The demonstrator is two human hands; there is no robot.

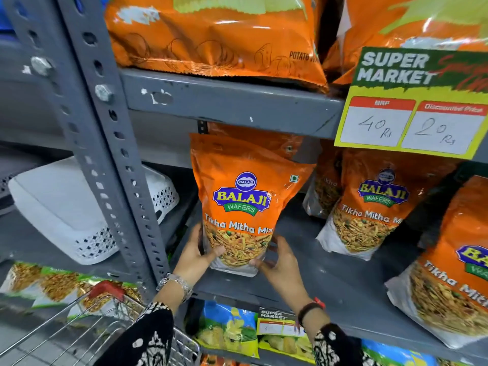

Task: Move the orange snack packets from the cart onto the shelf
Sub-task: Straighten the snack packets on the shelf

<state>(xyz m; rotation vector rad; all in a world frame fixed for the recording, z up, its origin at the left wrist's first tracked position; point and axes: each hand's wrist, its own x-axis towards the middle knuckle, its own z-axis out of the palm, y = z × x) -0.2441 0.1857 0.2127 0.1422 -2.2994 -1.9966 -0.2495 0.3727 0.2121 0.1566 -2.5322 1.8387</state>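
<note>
Orange packet (241, 204): upright on middle shelf (330, 283), left end; my left hand (196, 256) and right hand (280, 262) clasp its base from both sides. Three more packets (369, 207) stand right. Cart (100, 326) near left; contents unclear, remaining stock unknown.

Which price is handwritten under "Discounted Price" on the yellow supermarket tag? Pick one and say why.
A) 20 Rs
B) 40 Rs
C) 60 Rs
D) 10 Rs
A: on the yellow tag hanging from the upper shelf edge, the right-hand box headed for the discounted price reads 20 Rs, while the left MRP box reads 40 Rs.
</note>
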